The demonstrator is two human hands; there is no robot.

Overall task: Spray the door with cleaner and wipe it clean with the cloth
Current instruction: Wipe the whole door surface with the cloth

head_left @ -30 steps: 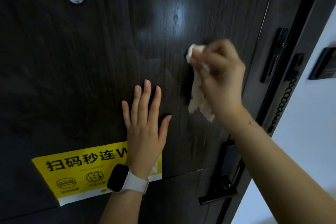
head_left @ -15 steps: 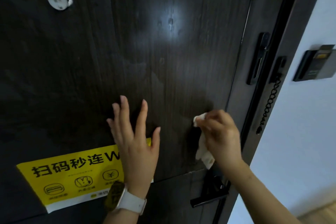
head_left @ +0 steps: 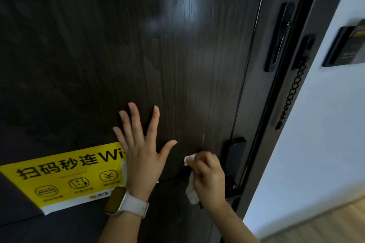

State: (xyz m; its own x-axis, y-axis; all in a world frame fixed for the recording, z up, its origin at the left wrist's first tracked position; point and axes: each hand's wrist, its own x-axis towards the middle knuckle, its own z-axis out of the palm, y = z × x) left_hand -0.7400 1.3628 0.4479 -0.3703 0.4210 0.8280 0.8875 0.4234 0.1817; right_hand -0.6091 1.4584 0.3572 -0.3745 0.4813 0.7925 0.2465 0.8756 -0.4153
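- Dark wood-grain door (head_left: 138,45) fills most of the frame, with a white wall (head_left: 316,144) and a strip of wooden floor (head_left: 325,221) at the right edge.
- At lower centre-right, the right hand (head_left: 209,177) curls its fingers round a white cloth (head_left: 190,187) and holds it against the door.
- Bunched in that grip, the cloth runs roughly up and down: one end pokes out above the fingers, the other hangs below the palm.
- Just left of it, the left hand (head_left: 144,154) lies flat on the door, fingers spread and pointing up, holding nothing; a white-strapped watch (head_left: 126,203) sits on its wrist.
- Its palm overlaps the right end of a yellow sticker (head_left: 59,177) at lower left.
- Right of the cloth sits a black lock handle (head_left: 233,156); higher up, a door chain (head_left: 290,94) hangs beside the frame.
- A pale sheen of light shows on the upper centre of the door.
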